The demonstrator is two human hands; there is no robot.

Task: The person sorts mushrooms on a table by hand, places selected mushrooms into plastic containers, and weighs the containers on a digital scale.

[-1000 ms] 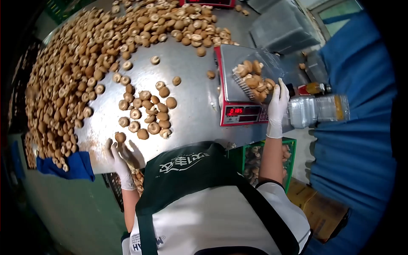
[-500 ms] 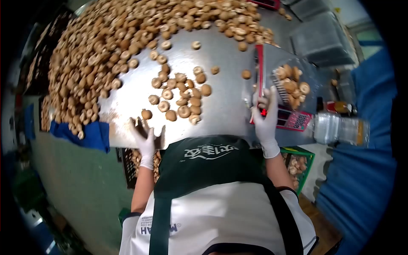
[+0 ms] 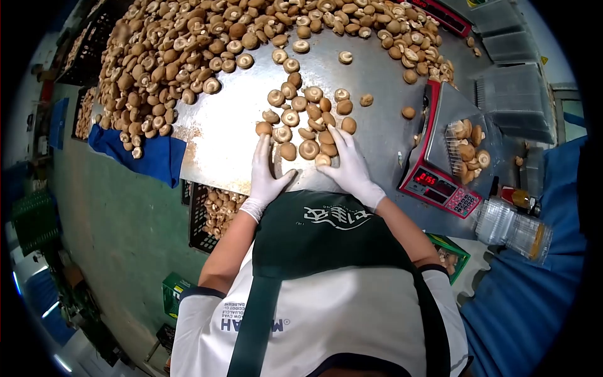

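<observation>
Loose shiitake mushrooms (image 3: 308, 149) lie in a cluster on the metal table (image 3: 220, 135), some cap up, others showing pale undersides. My left hand (image 3: 267, 176), in a white glove, rests at the cluster's left edge with fingers stretched forward and thumb apart. Along the right edge lies my right hand (image 3: 349, 168), also gloved, its fingers extended beside the mushrooms and its thumb near the closest one. Both hands are open, cupping the group from either side. To the right, a clear plastic container (image 3: 453, 147) of mushrooms sits on a red digital scale (image 3: 433, 179) with lit red digits.
A large mushroom heap (image 3: 169, 63) covers the table's far and left parts. Stacked clear containers (image 3: 512, 88) stand at the far right, with more plastic packs (image 3: 512, 229) nearer. A blue cloth (image 3: 141, 157) hangs off the left edge. Below is a black crate (image 3: 198, 220) of mushrooms.
My right hand has left the scale and moved left to the mushroom cluster. My left hand has come right to the cluster's other side. The view has shifted, and the scale's digits now show clearly.
</observation>
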